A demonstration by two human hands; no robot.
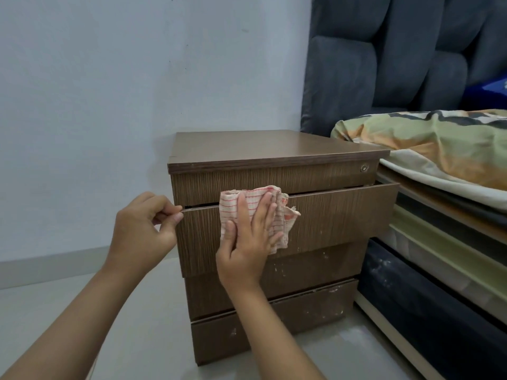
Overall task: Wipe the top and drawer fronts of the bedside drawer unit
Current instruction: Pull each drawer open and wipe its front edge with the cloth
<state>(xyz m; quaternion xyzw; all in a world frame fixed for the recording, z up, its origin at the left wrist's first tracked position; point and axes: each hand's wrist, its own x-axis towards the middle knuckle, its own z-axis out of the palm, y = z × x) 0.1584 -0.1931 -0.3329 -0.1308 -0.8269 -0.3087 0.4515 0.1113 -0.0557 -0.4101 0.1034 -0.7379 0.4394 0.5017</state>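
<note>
A brown wood-grain bedside drawer unit (274, 149) stands against the wall with several drawers. Its second drawer (343, 215) is pulled out a little. My left hand (142, 229) pinches that drawer's top left corner between thumb and fingers. My right hand (247, 242) lies flat with straight fingers on a crumpled white cloth with red stripes (282, 209), pressing it against the front of the pulled-out drawer. The lower drawer fronts (301, 311) show pale specks and smudges.
A bed (444, 242) with a patterned quilt (439, 149) stands right beside the unit, its dark grey padded headboard (384, 64) behind. A pale wall (96, 91) is on the left and a light floor (137, 311) runs below.
</note>
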